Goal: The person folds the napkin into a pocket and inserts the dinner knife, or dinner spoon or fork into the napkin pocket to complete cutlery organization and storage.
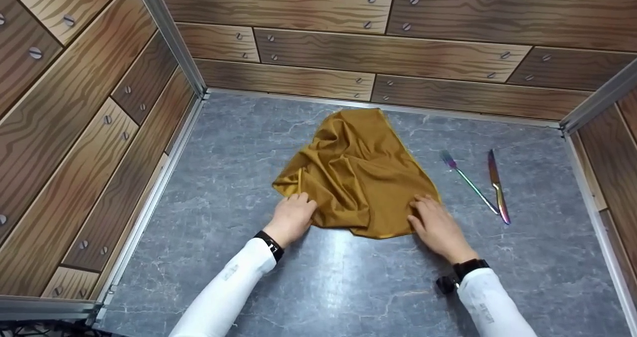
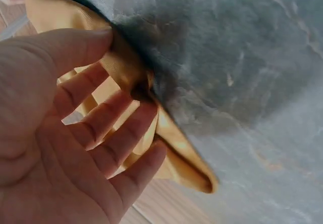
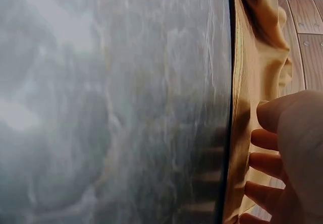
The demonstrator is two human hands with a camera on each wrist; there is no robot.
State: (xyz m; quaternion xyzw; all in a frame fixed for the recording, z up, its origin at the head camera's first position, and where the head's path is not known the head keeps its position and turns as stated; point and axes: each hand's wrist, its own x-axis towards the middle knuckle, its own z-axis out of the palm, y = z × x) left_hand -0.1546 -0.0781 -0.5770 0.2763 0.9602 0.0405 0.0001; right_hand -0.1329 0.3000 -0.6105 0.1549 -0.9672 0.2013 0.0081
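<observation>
A mustard-brown cloth [image 1: 388,177] lies rumpled on the grey marbled surface, its left half bunched in folds and its right half smoother. At the near left edge my left hand [image 1: 292,216] pinches the cloth's border [image 2: 126,65] between thumb and fingers, the other fingers spread along the fold. Over at the near right corner, my right hand [image 1: 439,226] rests its fingertips on the cloth [image 3: 243,98] with the fingers relaxed and apart. The thumb of that hand lies close to the cloth's near edge.
Right of the cloth lie a rainbow-coloured fork [image 1: 470,181] and a rainbow-coloured knife [image 1: 496,185], their handle ends meeting. Wood-patterned walls [image 1: 308,48] with metal edging enclose the surface at the back and both sides.
</observation>
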